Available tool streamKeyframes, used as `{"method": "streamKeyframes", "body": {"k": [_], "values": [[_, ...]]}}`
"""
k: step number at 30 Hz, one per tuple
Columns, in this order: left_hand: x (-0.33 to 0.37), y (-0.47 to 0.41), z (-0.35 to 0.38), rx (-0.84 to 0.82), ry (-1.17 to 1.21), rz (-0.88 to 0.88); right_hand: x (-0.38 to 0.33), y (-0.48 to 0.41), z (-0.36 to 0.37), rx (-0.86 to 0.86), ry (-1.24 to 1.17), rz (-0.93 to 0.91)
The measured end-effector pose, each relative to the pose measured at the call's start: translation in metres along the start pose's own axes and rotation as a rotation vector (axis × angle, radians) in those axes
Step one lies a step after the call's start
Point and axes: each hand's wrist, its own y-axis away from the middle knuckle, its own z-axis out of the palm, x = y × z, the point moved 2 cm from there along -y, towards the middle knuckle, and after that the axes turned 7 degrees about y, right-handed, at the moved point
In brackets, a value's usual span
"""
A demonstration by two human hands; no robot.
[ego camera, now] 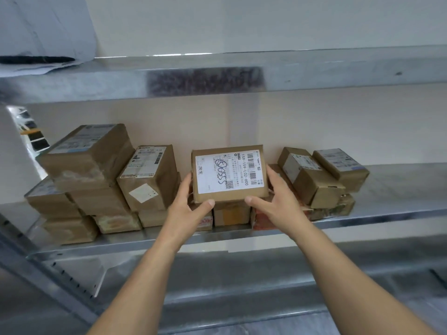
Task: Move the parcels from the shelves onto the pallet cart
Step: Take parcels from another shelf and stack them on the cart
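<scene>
Left hand and right hand clasp labelled parcel, seemingly lifted off shelf.

The flat brown cardboard parcel carries a white label with black barcodes and blue handwritten digits. Left of it, brown taped cardboard boxes bear white-and-pale-blue labels. Beneath it sits a red-orange printed carton. The shiny silver-grey metal shelf backs onto a cream wall.
</scene>
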Motion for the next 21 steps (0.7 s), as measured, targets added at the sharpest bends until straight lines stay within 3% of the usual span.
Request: {"method": "streamKeyframes", "body": {"k": [11, 21], "values": [[0.009, -0.002, 0.030, -0.186, 0.020, 0.086, 0.009, 0.048, -0.031, 0.195, 0.055, 0.083], [0.035, 0.011, 0.101, -0.314, 0.020, 0.182, 0.040, 0.088, -0.094, 0.317, 0.032, 0.113]]}}
